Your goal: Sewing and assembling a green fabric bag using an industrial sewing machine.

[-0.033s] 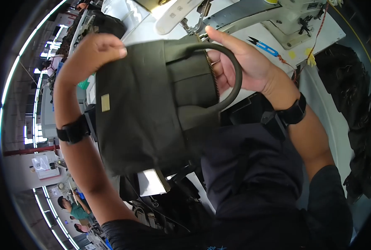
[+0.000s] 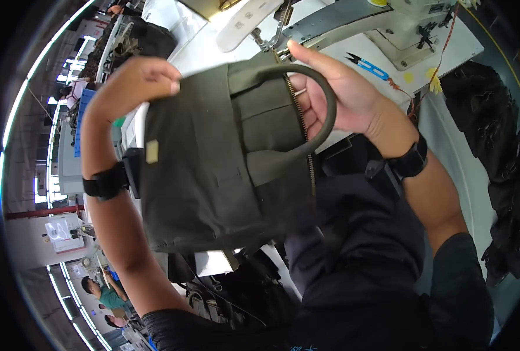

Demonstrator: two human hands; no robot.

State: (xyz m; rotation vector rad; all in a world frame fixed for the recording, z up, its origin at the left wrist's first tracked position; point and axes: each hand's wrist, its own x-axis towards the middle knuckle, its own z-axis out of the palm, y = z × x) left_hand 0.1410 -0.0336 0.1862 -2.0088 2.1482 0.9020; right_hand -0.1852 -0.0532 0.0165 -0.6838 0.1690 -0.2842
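Observation:
A dark olive fabric handbag (image 2: 201,169) hangs tilted before me, its opening toward the right. It has a rounded carry handle (image 2: 332,108), a brass-toothed zipper (image 2: 302,120) along the opening and a small tan label (image 2: 152,151) near the left edge. My left hand (image 2: 134,88) is closed on the bag's upper left corner, fingertips partly behind the fabric. At the upper right, my right hand (image 2: 350,93) grips the bag by the zipper edge. Its fingers curl behind the handle loop, and its thumb reaches up along the bag's corner.
Beyond the bag stands a sewing machine (image 2: 330,26) on a white table (image 2: 461,47). Blue thread snips (image 2: 368,66) lie there beside a red cord. Dark fabric pieces (image 2: 493,146) are piled at the right. More dark bags (image 2: 242,292) lie below; co-workers (image 2: 111,295) sit at far left.
The bag has shifted slightly down and to the right, showing more of the zipper's lower end. My left hand has moved a little the same way; my right hand has barely moved.

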